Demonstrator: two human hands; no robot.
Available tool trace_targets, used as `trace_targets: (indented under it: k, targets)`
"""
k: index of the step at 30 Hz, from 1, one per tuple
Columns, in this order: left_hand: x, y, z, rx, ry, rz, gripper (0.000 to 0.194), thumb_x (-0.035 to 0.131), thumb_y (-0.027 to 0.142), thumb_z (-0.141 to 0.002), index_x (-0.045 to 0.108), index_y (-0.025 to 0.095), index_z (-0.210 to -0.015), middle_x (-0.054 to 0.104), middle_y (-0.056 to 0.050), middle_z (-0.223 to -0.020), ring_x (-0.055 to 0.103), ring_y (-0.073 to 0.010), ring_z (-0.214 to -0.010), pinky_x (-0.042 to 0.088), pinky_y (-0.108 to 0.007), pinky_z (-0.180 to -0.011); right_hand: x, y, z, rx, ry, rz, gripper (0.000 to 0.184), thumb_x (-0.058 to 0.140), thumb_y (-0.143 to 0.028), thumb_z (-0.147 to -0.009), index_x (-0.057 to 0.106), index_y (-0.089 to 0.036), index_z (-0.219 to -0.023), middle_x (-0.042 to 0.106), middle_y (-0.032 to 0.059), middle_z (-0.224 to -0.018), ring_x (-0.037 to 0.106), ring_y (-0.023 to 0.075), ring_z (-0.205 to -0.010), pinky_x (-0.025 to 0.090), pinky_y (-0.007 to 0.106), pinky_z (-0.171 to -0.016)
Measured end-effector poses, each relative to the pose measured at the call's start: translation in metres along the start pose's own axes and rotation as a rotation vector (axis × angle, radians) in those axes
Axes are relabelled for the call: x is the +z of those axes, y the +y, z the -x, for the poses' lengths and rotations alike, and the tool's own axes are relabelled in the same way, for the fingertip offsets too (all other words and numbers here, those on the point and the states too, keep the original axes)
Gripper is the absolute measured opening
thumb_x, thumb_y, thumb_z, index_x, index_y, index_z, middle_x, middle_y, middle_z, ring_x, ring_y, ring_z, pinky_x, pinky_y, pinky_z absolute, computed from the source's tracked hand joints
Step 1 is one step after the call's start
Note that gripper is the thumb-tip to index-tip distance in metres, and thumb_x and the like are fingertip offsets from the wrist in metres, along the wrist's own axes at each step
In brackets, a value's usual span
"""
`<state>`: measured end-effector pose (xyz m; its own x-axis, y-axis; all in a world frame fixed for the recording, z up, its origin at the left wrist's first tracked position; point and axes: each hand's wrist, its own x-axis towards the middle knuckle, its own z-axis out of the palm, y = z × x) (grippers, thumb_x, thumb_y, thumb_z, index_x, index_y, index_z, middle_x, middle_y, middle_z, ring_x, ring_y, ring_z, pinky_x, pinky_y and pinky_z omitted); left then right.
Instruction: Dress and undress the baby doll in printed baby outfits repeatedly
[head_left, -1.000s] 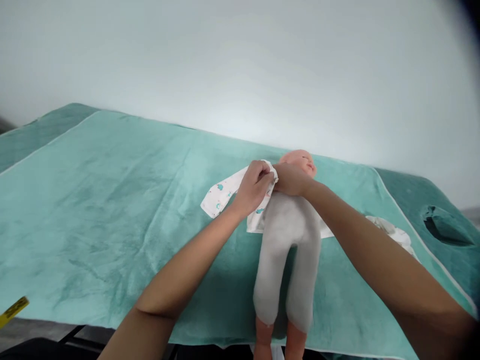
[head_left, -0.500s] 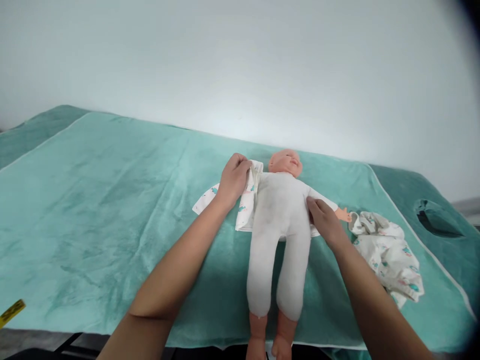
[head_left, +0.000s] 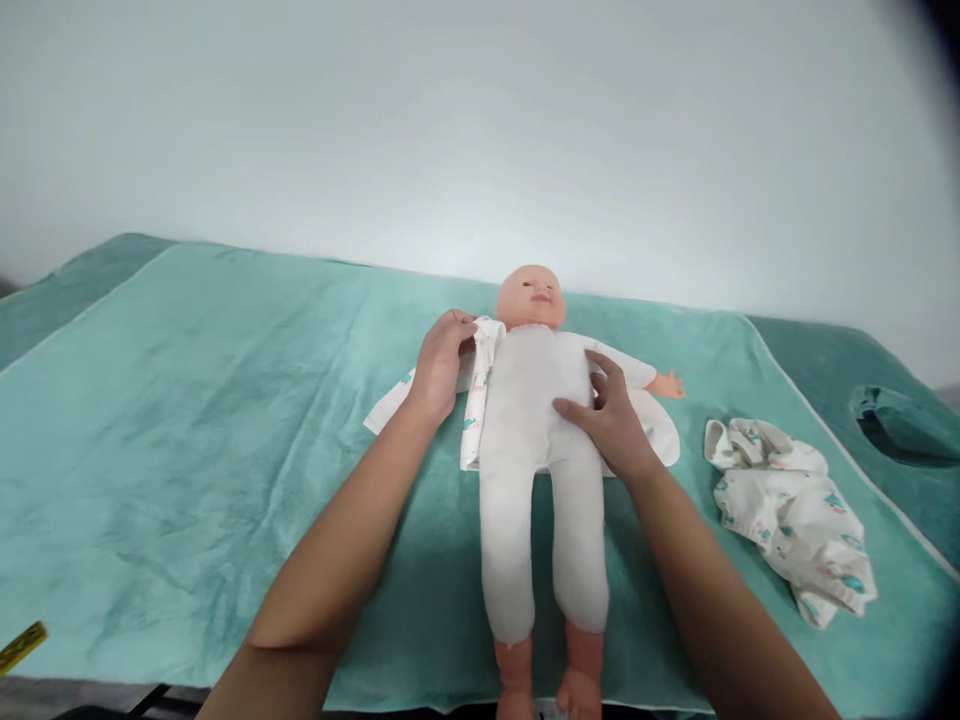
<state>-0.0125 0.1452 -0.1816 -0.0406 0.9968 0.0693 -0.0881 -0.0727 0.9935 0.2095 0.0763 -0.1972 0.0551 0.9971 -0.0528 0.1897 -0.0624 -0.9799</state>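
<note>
A baby doll (head_left: pixel 525 400) with a white cloth body lies on its back, head toward the wall and feet at the near edge. Beneath it spreads a white printed baby shirt (head_left: pixel 474 425), its sleeve reaching out to the left and another part showing at the right. My left hand (head_left: pixel 444 365) pinches the shirt's edge beside the doll's shoulder. Against the side of the doll's torso rests my right hand (head_left: pixel 611 420), thumb on the belly and fingers spread. The doll's arm on the right stretches outward, bare of the shirt; its other arm is hidden.
Crumpled printed baby clothing (head_left: pixel 795 510) lies to the right of the doll. A green cover (head_left: pixel 187 450) drapes the table, with a dark oval opening (head_left: pixel 904 428) at the far right. A yellow strip (head_left: pixel 22 645) shows at the lower left. Behind stands a pale wall (head_left: pixel 450 130).
The doll has turned from lying tilted to the right to flat on its back, face up. My right hand has opened onto its torso, and more shirt shows at the right.
</note>
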Motion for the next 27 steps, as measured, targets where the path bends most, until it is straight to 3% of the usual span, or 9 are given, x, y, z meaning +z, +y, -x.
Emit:
trace_targets:
  k: [4, 7, 12, 15, 18, 21, 23, 27]
  targets:
    - [0.008, 0.006, 0.007, -0.026, -0.041, -0.041, 0.01, 0.05, 0.031, -0.082, 0.048, 0.022, -0.077, 0.055, -0.001, -0.075, 0.054, -0.0147, -0.069, 0.045, -0.027, -0.061, 0.009, 0.008, -0.009, -0.006, -0.098, -0.02, 0.082, 0.069, -0.053, -0.081, 0.028, -0.032, -0.149, 0.053, 0.0106, -0.143, 0.057, 0.0272, -0.125, 0.054, 0.046, -0.099]
    - [0.01, 0.025, 0.013, -0.048, -0.022, -0.06, 0.011, 0.054, 0.027, -0.08, 0.049, 0.021, -0.072, 0.051, 0.0, -0.068, 0.052, -0.0143, -0.065, 0.044, -0.027, -0.059, 0.011, 0.022, -0.012, -0.056, -0.14, -0.024, 0.074, 0.052, -0.058, -0.09, 0.022, -0.032, -0.152, 0.043, 0.0084, -0.155, 0.05, 0.0251, -0.136, 0.051, 0.044, -0.105]
    - [0.002, 0.047, 0.021, 0.144, 0.062, -0.05, 0.008, 0.054, 0.027, -0.085, 0.053, 0.022, -0.079, 0.062, -0.001, -0.081, 0.061, -0.0155, -0.079, 0.05, -0.028, -0.073, 0.007, 0.029, -0.012, -0.088, -0.177, -0.014, 0.075, 0.045, -0.06, -0.09, 0.02, -0.028, -0.154, 0.033, 0.0078, -0.162, 0.041, 0.0243, -0.144, 0.045, 0.044, -0.112]
    - [0.0, 0.03, 0.035, 0.139, 0.121, -0.25, 0.011, 0.061, 0.033, -0.084, 0.057, 0.023, -0.087, 0.064, -0.001, -0.083, 0.061, -0.0169, -0.081, 0.05, -0.028, -0.072, 0.005, 0.024, -0.009, -0.067, -0.191, -0.06, 0.08, 0.046, -0.061, -0.089, 0.017, -0.026, -0.155, 0.036, 0.0084, -0.16, 0.044, 0.0239, -0.141, 0.046, 0.043, -0.111]
    - [0.001, 0.002, 0.058, 0.145, 0.145, -0.589, 0.024, 0.067, 0.036, -0.08, 0.061, 0.024, -0.1, 0.065, -0.004, -0.1, 0.061, -0.0205, -0.094, 0.05, -0.031, -0.08, 0.004, 0.019, -0.005, -0.043, -0.178, -0.132, 0.087, 0.052, -0.068, -0.085, 0.021, -0.027, -0.155, 0.042, 0.0079, -0.156, 0.048, 0.0246, -0.136, 0.047, 0.042, -0.108]
    - [0.001, -0.013, 0.077, 0.129, 0.17, -0.73, 0.024, 0.059, 0.038, -0.085, 0.061, 0.022, -0.103, 0.065, -0.005, -0.099, 0.06, -0.0205, -0.092, 0.048, -0.034, -0.086, 0.003, 0.02, -0.003, -0.038, -0.153, -0.183, 0.089, 0.056, -0.075, -0.082, 0.028, -0.029, -0.152, 0.049, 0.0064, -0.15, 0.051, 0.0248, -0.131, 0.048, 0.043, -0.105]
    - [-0.004, -0.008, 0.084, 0.069, 0.171, -0.625, 0.021, 0.056, 0.038, -0.085, 0.063, 0.021, -0.095, 0.065, -0.002, -0.088, 0.058, -0.0186, -0.084, 0.047, -0.032, -0.082, 0.002, 0.025, -0.005, -0.043, -0.147, -0.229, 0.091, 0.06, -0.073, -0.079, 0.029, -0.028, -0.152, 0.05, 0.0074, -0.149, 0.051, 0.0247, -0.132, 0.048, 0.043, -0.106]
    - [-0.021, 0.018, 0.084, -0.108, 0.118, -0.077, 0.025, 0.064, 0.038, -0.078, 0.064, 0.02, -0.095, 0.062, 0.001, -0.078, 0.056, -0.0146, -0.069, 0.046, -0.026, -0.065, 0.002, 0.038, -0.011, -0.016, -0.135, -0.339, 0.084, 0.064, -0.062, -0.079, 0.034, -0.028, -0.15, 0.047, 0.0086, -0.152, 0.049, 0.0247, -0.136, 0.044, 0.041, -0.112]
